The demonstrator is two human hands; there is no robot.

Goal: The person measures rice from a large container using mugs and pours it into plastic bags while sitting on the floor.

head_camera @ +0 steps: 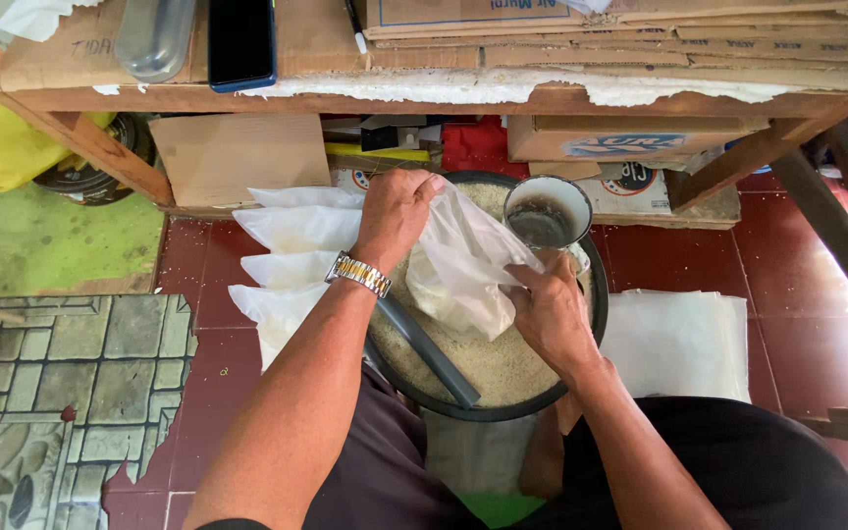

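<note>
The left hand (pixel 397 208) has its fingers curled closed over the top edge of a thin white plastic bag (pixel 463 263), holding its mouth up. The right hand (pixel 550 312) pinches the bag's opposite edge between thumb and fingers, low and to the right, so the bag hangs stretched between both hands. It seems to hold some rice already, though the cloudy plastic makes that hard to tell. The bag hangs over a round dark basin (pixel 596 324) filled with rice (pixel 503 368). A metal cup (pixel 548 212) sits at the basin's far right rim, and a grey pipe (pixel 429 351) lies slanted across the rice. A wristwatch (pixel 359 274) circles the left wrist. Left of the basin, filled white bags (pixel 291 257) lie stacked on the red tile floor (pixel 807 294); flat empty bags (pixel 679 344) lie to its right.
</note>
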